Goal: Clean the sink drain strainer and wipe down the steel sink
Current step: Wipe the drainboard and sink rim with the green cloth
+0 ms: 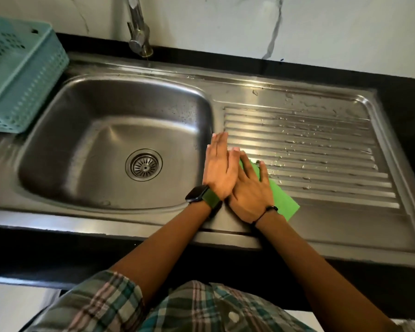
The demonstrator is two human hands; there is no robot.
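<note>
The steel sink (86, 121) has a round drain strainer (144, 164) seated in the basin floor. Its ribbed drainboard (321, 149) to the right carries water droplets. A green cloth (283, 202) lies flat at the drainboard's near left corner. My right hand (249, 190) presses on the cloth with straight, spread fingers. Partly overlapping it, my left hand (219, 166) lies flat on the strip between basin and drainboard, a dark watch with a green strap on its wrist. Most of the cloth is hidden under my hands.
A teal perforated plastic basket (22, 75) stands on the counter at the left of the basin. A chrome tap (138, 32) rises behind the basin against a white marble wall. A black counter edge (82, 248) runs along the front.
</note>
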